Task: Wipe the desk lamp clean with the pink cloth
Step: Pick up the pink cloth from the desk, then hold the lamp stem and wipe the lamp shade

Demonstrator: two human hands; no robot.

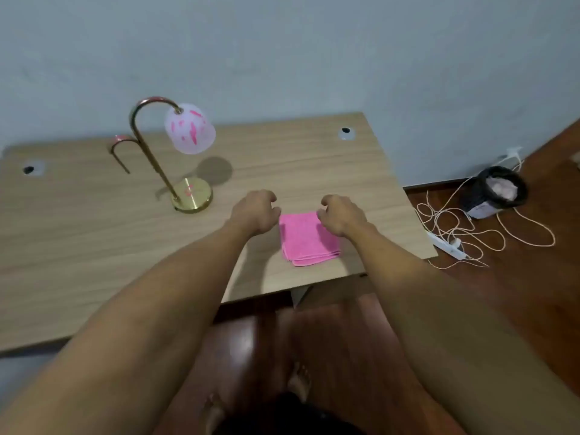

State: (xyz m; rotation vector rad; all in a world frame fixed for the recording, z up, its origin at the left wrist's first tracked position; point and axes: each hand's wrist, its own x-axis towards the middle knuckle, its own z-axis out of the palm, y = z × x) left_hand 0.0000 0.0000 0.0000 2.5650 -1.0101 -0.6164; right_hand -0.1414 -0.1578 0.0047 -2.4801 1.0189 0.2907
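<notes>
A folded pink cloth (309, 239) lies flat on the wooden desk (94, 246), near its front right edge. My left hand (255, 211) hovers just left of the cloth's far corner, fingers loosely curled and holding nothing. My right hand (340, 215) is over the cloth's far right corner, fingers curled downward; whether it touches the cloth is unclear. The desk lamp (175, 152) stands to the left, with a curved brass stem, a round brass base (193, 196) and a frosted white shade (190, 128) smeared with pink marks.
A grey wall runs behind the desk. Two cable holes (346, 130) sit at the desk's back corners. On the floor to the right are a black bin (494, 193), tangled white cords and a power strip (447, 246). My feet show below.
</notes>
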